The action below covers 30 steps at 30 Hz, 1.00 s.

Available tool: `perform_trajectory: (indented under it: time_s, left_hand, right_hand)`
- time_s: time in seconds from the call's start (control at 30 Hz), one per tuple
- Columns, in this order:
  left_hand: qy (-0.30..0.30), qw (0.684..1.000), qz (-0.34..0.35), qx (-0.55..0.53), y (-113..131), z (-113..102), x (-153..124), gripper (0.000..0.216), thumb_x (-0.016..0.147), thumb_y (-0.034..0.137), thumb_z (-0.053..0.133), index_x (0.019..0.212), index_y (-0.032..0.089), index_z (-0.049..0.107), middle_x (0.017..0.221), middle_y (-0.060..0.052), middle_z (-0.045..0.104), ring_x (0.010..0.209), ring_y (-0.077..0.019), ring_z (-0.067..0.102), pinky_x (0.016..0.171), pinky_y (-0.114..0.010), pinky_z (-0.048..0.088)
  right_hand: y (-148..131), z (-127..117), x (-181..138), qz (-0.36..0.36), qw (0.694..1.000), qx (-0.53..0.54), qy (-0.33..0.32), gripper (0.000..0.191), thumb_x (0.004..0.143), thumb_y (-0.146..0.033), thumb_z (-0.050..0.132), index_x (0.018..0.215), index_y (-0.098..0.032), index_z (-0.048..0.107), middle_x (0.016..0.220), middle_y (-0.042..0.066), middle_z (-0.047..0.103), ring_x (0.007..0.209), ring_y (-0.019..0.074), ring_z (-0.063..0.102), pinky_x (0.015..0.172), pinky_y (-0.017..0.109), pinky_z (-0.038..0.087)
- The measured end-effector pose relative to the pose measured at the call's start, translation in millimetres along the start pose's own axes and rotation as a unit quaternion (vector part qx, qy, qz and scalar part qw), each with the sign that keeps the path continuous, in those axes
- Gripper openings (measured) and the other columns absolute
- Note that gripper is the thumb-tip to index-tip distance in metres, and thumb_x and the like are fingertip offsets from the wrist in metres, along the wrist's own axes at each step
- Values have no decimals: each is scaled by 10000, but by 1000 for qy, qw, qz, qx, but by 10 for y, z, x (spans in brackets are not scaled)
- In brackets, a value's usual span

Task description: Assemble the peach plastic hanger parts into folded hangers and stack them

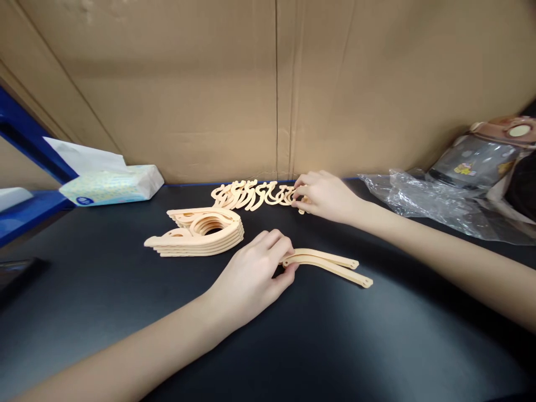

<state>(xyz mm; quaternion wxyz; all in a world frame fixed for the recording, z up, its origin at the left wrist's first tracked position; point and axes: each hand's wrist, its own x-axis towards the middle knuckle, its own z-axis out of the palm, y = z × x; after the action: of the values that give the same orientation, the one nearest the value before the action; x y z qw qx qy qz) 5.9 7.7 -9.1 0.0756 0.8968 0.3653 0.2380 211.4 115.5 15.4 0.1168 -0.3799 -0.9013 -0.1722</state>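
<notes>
My left hand (256,272) rests on the black table (125,312), its fingers pinched on the joined end of two long peach plastic arms (330,264) that lie flat and point right. My right hand (322,194) reaches to the back of the table, its fingers closed on a peach hook piece at the right end of a row of hook pieces (251,195). A neat stack of folded peach hangers (201,231) lies just left of my left hand.
A tissue pack (111,184) sits at the back left beside a blue frame (25,139). Crumpled clear plastic (422,204) and a bottle with a brown lid (486,153) lie at the right. A cardboard wall (272,84) closes the back.
</notes>
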Motion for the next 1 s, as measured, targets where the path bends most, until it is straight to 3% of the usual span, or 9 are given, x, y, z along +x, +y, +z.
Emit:
perform_trajectory:
  time_s: [0.4, 0.57, 1.0]
  left_hand:
    - [-28, 999, -6, -32, 27, -23, -5, 192, 840, 79, 505, 993, 184, 552, 981, -30, 575, 889, -199, 527, 785, -342, 461]
    - [-31, 999, 6, -28, 30, -36, -9, 220, 888, 171, 544, 1108, 171, 534, 1047, -38, 587, 927, -205, 523, 817, -357, 460]
    - [-70, 995, 34, -55, 54, -69, -5, 224, 914, 117, 461, 1100, 167, 576, 1009, -54, 577, 906, -202, 508, 790, -346, 467]
  right_hand:
    - [-47, 89, 23, -4, 999, 32, 2, 190, 935, -225, 546, 923, -146, 718, 1014, 102, 682, 988, 239, 581, 849, 354, 368]
    - [-57, 90, 21, 1, 999, 49, 3, 202, 943, -212, 529, 914, -132, 712, 1007, 105, 684, 979, 238, 581, 861, 353, 359]
    - [-7, 54, 57, 97, 984, 146, 27, 122, 862, -187, 622, 788, -164, 716, 872, 69, 695, 881, 232, 584, 794, 345, 355]
